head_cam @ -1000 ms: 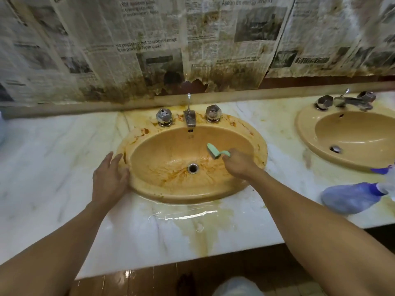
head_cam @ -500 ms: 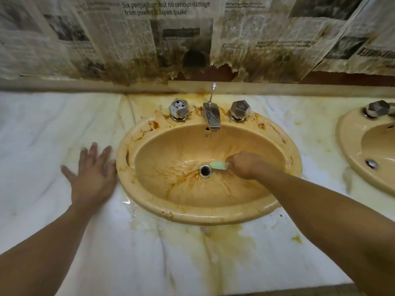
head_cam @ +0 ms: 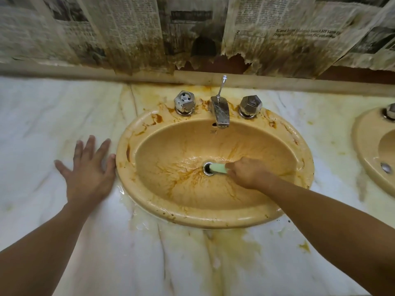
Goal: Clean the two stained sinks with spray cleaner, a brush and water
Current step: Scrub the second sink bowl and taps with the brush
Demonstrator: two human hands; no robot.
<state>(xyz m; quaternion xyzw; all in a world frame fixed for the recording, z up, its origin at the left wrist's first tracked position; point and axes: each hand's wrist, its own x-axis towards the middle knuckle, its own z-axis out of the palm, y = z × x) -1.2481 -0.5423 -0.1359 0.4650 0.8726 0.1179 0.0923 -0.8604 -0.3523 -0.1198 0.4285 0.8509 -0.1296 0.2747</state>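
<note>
Two oval sinks are set into one white, grey-veined marble counter [head_cam: 42, 124]. The nearer sink [head_cam: 213, 221] is seen whole, a glossy peach-coloured ceramic bowl. The second sink [head_cam: 367, 159], same colour and glaze, lies to its right and is cut off by the frame edge.

Brown-orange streaks run down the nearer sink's wet bowl toward its one round metal drain [head_cam: 207, 168], and rusty blotches mark its back rim. On that rim stand two faceted chrome knobs, one left [head_cam: 184, 102] and one right [head_cam: 250, 106], with a single chrome spout [head_cam: 221, 113] between them and a thin pull rod [head_cam: 221, 86] behind the spout.

One brush [head_cam: 218, 168], pale green plastic and somewhat blurred, lies at the bottom of the nearer sink with its far end over the drain. The right hand [head_cam: 248, 174] is clenched round its handle, inside the bowl.

The left hand [head_cam: 89, 174] lies flat and released on the marble just left of the nearer sink, fingers spread, thumb against the rim.

Yellowish puddles stain the counter in front of the nearer sink. Behind it, torn, brown-stained newspaper sheets [head_cam: 128, 28] cover the wall.
</note>
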